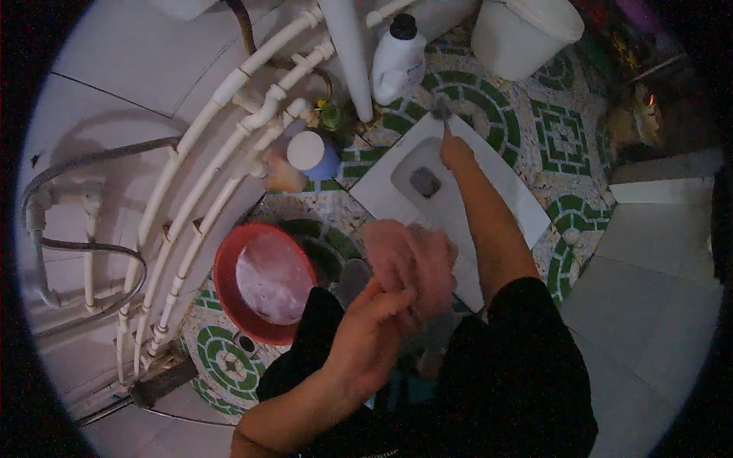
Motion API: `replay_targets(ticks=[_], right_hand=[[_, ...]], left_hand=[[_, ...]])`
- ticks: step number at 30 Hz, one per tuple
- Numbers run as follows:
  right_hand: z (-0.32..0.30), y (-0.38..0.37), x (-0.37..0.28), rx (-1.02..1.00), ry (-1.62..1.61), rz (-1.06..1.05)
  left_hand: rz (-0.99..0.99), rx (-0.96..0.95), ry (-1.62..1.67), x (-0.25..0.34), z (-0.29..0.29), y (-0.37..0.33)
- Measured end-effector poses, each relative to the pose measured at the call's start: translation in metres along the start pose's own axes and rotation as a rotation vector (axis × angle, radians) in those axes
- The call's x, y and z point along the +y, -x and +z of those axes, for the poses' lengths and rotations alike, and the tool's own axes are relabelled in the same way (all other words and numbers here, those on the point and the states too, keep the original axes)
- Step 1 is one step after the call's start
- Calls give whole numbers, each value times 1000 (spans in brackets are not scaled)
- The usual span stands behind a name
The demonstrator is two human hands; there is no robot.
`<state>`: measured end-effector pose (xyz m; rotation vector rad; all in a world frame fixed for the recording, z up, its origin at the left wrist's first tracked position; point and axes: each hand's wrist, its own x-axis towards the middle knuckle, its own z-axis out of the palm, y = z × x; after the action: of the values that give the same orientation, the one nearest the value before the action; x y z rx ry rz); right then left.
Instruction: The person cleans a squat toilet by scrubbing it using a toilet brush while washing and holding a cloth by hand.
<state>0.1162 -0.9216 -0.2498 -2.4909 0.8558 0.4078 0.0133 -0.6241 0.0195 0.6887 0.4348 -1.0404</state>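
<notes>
My left hand (374, 328) is closed on a crumpled pink cloth (412, 263), lifted in front of my knees. My right arm reaches forward over the white squat toilet (500, 210). At its far corner my right hand (456, 153) grips the short handle of a brush (440, 108), whose grey bristly head is at the far edge of the toilet, near the patterned tiles. Whether the bristles touch the surface I cannot tell. Left of my knees stands a red basin (221, 278) with cloudy, foamy water (271, 278) in it.
A white bottle with a black cap (398, 61) and a white bucket (519, 38) stand at the back. Beside the white wall pipes (206, 122) is a blue container with a white lid (309, 153). A grey hose (99, 156) loops on the left; a tiled step (664, 191) rises right.
</notes>
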Motion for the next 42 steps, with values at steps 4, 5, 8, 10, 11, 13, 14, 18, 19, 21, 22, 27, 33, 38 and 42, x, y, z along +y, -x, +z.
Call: replay_targets(ticks=[4, 5, 8, 10, 11, 13, 14, 18, 19, 21, 22, 27, 33, 38, 42], right_hand=[[30, 12, 12, 81, 116, -119], [53, 25, 19, 289, 182, -213], [27, 7, 46, 330, 220, -243], [11, 3, 37, 157, 179, -189], [3, 6, 24, 46, 79, -107], [12, 19, 12, -48, -21, -13], [44, 34, 15, 51, 35, -68], [142, 143, 8, 49, 46, -284], [141, 158, 13, -11, 36, -303], [124, 164, 32, -130, 16, -301], [111, 161, 37, -170, 13, -291], [156, 198, 19, -57, 57, -309], [152, 177, -47, -62, 53, -360], [177, 204, -29, -35, 106, -345], [175, 203, -41, -31, 100, -346]], left_hand=[[-116, 5, 24, 2, 5, 2], [-94, -9, 36, 2, 8, 1], [-29, -49, -5, -1, 3, 2], [-40, -11, -11, 1, 1, 4], [-49, 19, -13, 2, 1, 4], [-53, -38, 24, 5, 13, 2], [-58, -101, 64, 6, 19, 0], [-3, 14, 67, 2, 4, -4], [5, 21, 83, -1, 3, -6], [17, 33, 110, -9, 0, -8], [-3, 50, 78, -15, 1, -5], [-81, 26, 11, -60, 23, -22], [-113, 0, 117, -71, 40, -7], [-57, -132, 206, -81, 53, -15], [-69, -48, 110, -60, 43, -11]])
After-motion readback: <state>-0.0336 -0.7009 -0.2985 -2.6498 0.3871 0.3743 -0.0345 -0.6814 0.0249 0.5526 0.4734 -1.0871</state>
